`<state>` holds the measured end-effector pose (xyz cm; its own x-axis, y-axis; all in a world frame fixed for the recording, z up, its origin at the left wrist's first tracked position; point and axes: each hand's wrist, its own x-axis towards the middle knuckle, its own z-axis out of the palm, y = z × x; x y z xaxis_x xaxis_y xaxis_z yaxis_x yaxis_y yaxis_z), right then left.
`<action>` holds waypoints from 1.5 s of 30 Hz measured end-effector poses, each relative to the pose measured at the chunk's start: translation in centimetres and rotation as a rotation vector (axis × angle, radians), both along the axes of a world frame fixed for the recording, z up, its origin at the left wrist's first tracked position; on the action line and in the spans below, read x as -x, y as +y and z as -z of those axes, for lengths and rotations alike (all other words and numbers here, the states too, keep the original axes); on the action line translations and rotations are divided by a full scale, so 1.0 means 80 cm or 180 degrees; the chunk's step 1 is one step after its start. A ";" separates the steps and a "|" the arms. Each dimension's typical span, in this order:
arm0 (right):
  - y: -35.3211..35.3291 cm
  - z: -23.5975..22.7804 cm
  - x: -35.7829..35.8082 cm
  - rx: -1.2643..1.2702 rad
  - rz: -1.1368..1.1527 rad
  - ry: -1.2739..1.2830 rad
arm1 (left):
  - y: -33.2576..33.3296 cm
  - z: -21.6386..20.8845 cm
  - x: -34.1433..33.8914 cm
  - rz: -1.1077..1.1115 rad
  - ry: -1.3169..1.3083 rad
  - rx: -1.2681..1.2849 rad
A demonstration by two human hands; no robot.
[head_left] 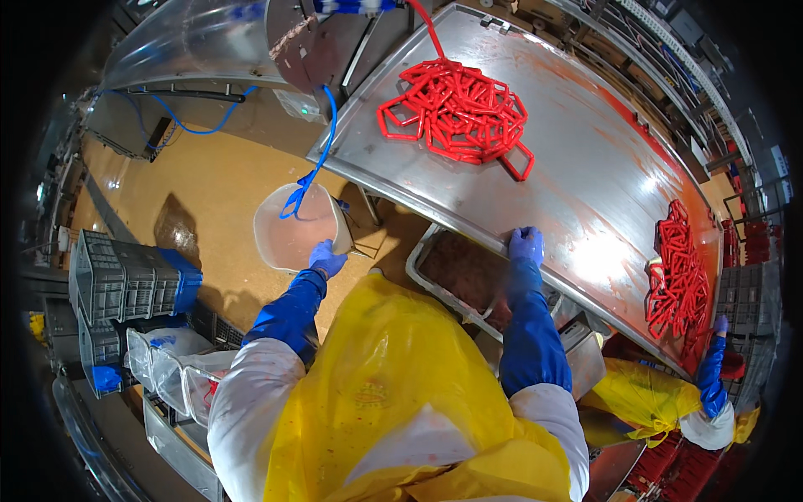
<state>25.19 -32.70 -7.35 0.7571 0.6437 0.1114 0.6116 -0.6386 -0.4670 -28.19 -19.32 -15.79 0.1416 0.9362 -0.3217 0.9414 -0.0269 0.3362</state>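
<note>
My left hand [326, 258], in a blue glove, is closed at the near right rim of a white bucket [266, 241] with pinkish residue inside. A blue cord-like strand [334, 121] hangs over the bucket, its end looped. On the near edge of the steel table [577, 159] rests my right hand [526, 244], gloved too, with its fingers curled in and nothing visible in them. Beyond it lies a heap of red sausage links [460, 113]; one strand runs up from the heap toward the machine [305, 42] at the top.
Under the table edge stands a tub [456, 263] of ground-meat-like mass. A second pile of red links [679, 272] lies at the table's right end, near a co-worker in a yellow apron [644, 397]. Stacked grey crates [125, 276] and clear bins [167, 368] stand left.
</note>
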 end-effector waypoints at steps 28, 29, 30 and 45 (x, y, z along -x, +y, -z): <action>0.000 0.000 -0.004 0.0099 0.0021 0.0022 | -0.002 -0.007 -0.007 -0.0077 0.0047 0.0080; 0.000 0.000 -0.004 0.0101 0.0009 0.0015 | -0.002 -0.004 -0.005 -0.0070 0.0050 0.0071; -0.001 0.001 -0.003 0.0112 0.0008 0.0025 | -0.005 -0.001 -0.003 -0.0100 0.0051 0.0083; 0.000 -0.003 -0.004 0.0300 0.0045 0.0144 | -0.004 -0.005 -0.007 -0.0086 0.0038 0.0110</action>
